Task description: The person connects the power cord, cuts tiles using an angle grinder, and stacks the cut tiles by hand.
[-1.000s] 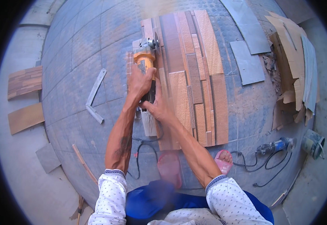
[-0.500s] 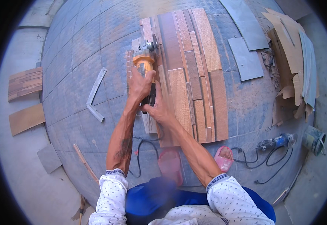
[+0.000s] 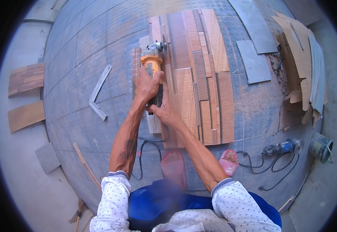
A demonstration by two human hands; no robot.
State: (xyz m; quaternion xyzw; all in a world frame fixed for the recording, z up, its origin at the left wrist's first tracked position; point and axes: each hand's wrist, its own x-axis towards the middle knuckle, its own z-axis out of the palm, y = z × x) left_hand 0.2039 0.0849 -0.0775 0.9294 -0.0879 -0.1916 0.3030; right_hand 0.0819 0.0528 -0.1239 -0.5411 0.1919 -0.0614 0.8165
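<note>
My left hand is wrapped round the orange body of an angle grinder. Behind it, my right hand grips the grinder's black rear end. The thin disc stands on edge at the tool's right side, over the left part of a large tile with a strip-stone pattern in tan, pink and brown. Whether the disc touches the tile cannot be made out. Under the grinder's left side lie pale and brick-patterned tile pieces. A black cord runs back from the tool toward my feet.
A metal angle square lies on the left. Grey tiles, broken bits and cardboard are at the right. A blue grinder with its cord and a bucket sit at lower right. Tile samples lie far left.
The grinder and both hands appear slightly farther right in the picture, while the view itself has shifted a little. My grip on the tool is the same.
</note>
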